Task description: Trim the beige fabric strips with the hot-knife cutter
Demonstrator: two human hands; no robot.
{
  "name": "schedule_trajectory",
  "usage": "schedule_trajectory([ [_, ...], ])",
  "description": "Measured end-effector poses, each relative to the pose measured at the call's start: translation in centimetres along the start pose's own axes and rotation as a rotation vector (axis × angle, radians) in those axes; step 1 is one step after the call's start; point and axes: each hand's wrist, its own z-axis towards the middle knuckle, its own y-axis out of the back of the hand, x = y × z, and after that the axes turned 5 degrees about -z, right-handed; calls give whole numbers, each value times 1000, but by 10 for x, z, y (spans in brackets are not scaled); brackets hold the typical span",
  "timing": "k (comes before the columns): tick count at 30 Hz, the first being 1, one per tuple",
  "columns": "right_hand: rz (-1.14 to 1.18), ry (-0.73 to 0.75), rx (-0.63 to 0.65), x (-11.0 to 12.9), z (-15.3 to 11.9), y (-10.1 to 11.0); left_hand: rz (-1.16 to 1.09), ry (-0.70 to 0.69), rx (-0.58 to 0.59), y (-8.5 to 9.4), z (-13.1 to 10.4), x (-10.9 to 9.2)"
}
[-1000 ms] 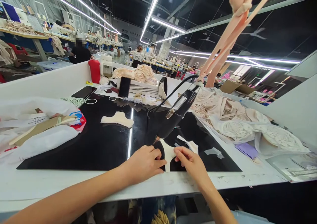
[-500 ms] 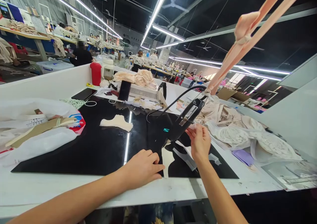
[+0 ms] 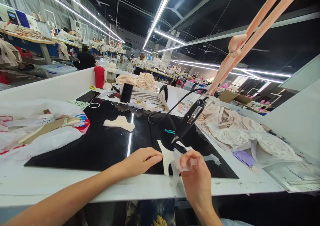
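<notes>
A cream fabric piece [image 3: 167, 155] with curved edges lies near the front of the black work mat. My left hand [image 3: 145, 161] is closed, its fingertips together at the piece's left edge. To its right, my right hand [image 3: 196, 174] pinches a thin, translucent white strip [image 3: 176, 164], partly blurred and partly hidden by the fingers. Above them hangs a black handheld tool [image 3: 191, 117] with a pointed metal tip, tied to peach elastic bands [image 3: 231, 58]. Teal thread snips [image 3: 170, 131] lie left of the tool. A dark object [image 3: 180, 148] rests below its tip.
Another cream piece [image 3: 120, 123] lies left on the mat [image 3: 82, 149]. A white plastic bag [image 3: 50, 139] sits far left. At the back are a red cup [image 3: 99, 77], a phone [image 3: 126, 93] and stacked fabric [image 3: 137, 80]. Bagged garments [image 3: 235, 132] fill the right side.
My right hand has come down and toward me from beside the tool, drawing the white strip along. The tool hangs clear of the cream piece. My left fingers have closed together.
</notes>
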Motion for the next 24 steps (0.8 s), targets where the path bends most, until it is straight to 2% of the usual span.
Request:
schedule_trajectory([
  [3, -16, -23, 95, -13, -14, -15, -300, 142, 13, 3, 2, -2],
  [6, -48, -42, 175, -23, -19, -22, -419, 241, -18, 6, 2, -2],
  [8, -52, -75, 195, -25, -20, -21, -449, 273, -49, 9, 2, -3],
  [13, -96, -234, 86, -27, -18, -5, -486, 300, -65, 20, 2, -7],
  [16, -184, -310, 78, -29, -16, 3, -481, 301, -76, 26, 2, -10],
  [24, -213, -372, 104, -35, -10, 1, -447, 325, -60, 34, 0, -10],
])
